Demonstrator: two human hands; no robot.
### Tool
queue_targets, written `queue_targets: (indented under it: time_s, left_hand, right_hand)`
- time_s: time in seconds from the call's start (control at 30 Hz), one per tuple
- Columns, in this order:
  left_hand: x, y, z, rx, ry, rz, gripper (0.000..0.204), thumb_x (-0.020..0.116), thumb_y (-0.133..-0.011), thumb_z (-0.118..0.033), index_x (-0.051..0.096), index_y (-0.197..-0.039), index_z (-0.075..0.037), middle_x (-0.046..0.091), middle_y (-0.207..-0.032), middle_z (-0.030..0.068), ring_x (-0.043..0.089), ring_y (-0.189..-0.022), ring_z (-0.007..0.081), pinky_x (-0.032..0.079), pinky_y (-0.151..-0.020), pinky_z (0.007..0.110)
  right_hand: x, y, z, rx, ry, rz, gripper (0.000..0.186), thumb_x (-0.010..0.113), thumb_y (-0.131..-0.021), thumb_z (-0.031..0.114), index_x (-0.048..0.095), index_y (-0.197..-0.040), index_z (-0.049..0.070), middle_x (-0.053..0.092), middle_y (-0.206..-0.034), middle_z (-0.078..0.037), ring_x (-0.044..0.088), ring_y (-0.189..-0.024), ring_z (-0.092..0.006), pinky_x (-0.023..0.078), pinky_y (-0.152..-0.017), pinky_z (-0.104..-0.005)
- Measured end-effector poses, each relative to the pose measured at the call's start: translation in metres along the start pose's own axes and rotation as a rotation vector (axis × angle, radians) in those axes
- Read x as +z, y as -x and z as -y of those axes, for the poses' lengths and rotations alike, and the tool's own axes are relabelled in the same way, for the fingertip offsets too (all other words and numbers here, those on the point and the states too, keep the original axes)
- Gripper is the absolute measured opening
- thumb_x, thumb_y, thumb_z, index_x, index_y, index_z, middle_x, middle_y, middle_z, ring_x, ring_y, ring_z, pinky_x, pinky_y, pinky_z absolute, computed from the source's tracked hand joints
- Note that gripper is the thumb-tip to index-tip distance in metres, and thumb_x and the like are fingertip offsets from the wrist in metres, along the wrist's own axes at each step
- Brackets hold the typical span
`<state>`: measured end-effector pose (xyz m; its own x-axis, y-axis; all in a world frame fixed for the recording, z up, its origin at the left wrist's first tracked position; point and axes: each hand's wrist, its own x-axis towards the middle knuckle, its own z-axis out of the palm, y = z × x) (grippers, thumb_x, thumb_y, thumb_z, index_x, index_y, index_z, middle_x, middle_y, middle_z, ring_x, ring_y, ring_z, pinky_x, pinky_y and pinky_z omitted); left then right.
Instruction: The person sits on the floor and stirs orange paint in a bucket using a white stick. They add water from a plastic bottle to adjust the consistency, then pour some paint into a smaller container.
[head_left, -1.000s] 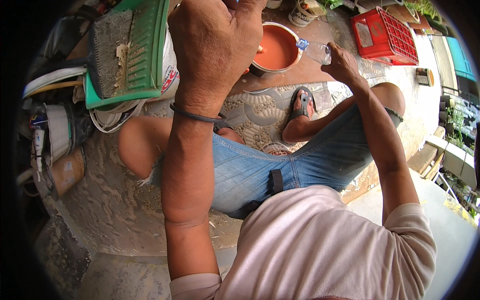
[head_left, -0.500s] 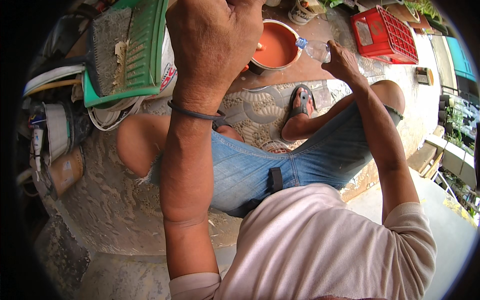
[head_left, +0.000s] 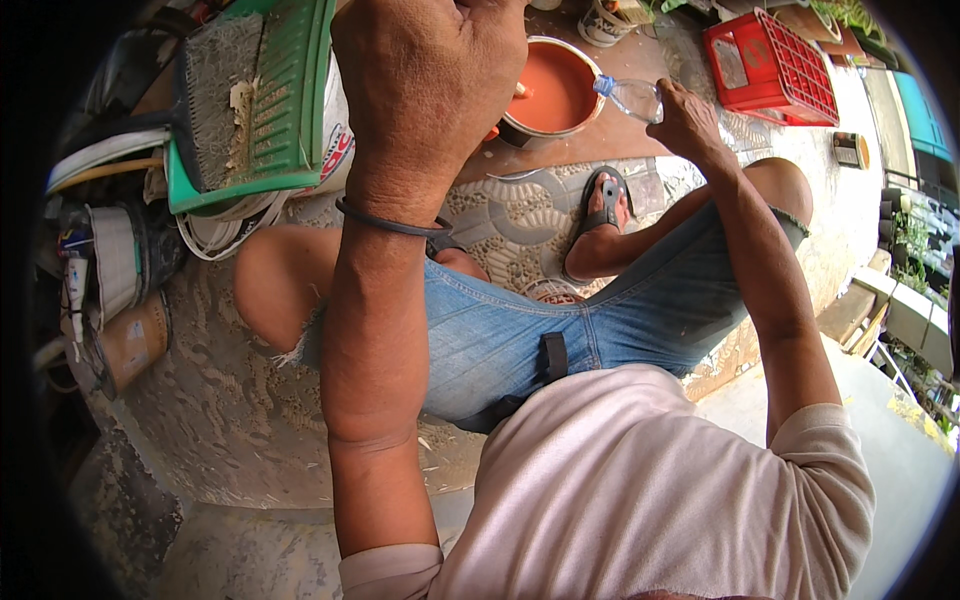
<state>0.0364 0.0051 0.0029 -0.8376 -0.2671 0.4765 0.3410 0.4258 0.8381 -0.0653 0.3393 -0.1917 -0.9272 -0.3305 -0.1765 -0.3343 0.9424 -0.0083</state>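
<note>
My right hand (head_left: 686,122) is closed around the base end of a clear plastic bottle (head_left: 634,98). The bottle lies nearly level, its blue-tinted neck at the right rim of a round bucket (head_left: 593,120). Orange-red paint (head_left: 560,92) fills much of that bucket. My left hand (head_left: 430,75) is raised close to the camera, its fingers curled, and covers the bucket's left side. Whatever it grips is hidden behind it and cut off by the upper edge. A short pale piece (head_left: 523,91) sticks out past the left hand over the paint.
A green ridged plastic piece (head_left: 285,100) with a brush (head_left: 220,100) stands at the left. Beyond the bucket is a small white pail (head_left: 605,25). A red crate (head_left: 770,70) and a small can (head_left: 850,151) are at the right. My sandalled foot (head_left: 606,205) rests near the bucket.
Very little differs. The bottle and my right hand have shifted slightly right; my left hand stays raised in nearly the same place.
</note>
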Motion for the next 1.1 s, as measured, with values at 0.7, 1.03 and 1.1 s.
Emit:
queue_targets:
  time_s: [0.7,1.03,1.1]
  left_hand:
    - [0.008,0.0,0.016,-0.013,0.01,-0.031,0.033,0.074,-0.102,-0.026,0.068,-0.091,0.005,0.068,-0.071,0.0106,0.067,-0.061,0.0172,0.05,-0.056,0.031]
    - [0.003,0.001,0.002,0.028,-0.042,0.007,0.033,0.075,-0.101,-0.025,0.068,-0.09,0.005,0.068,-0.071,0.0107,0.067,-0.061,0.0169,0.05,-0.056,0.031]
    - [0.002,0.001,0.0,0.025,-0.026,0.019,0.032,0.075,-0.102,-0.025,0.068,-0.09,0.005,0.068,-0.071,0.0106,0.067,-0.061,0.0169,0.05,-0.055,0.031]
  right_hand:
    - [0.006,0.0,-0.001,-0.029,0.056,-0.07,0.052,0.081,-0.074,0.018,0.058,-0.119,0.005,0.069,-0.116,-0.018,0.068,-0.111,-0.0406,0.054,-0.088,-0.0521]
    - [0.005,0.002,0.001,-0.033,0.071,-0.089,0.052,0.08,-0.074,0.018,0.058,-0.119,0.005,0.069,-0.116,-0.018,0.068,-0.112,-0.0405,0.053,-0.089,-0.0531]
    - [0.005,0.002,0.0,-0.031,0.074,-0.086,0.052,0.08,-0.074,0.018,0.058,-0.119,0.004,0.069,-0.115,-0.018,0.068,-0.112,-0.0405,0.053,-0.089,-0.0528]
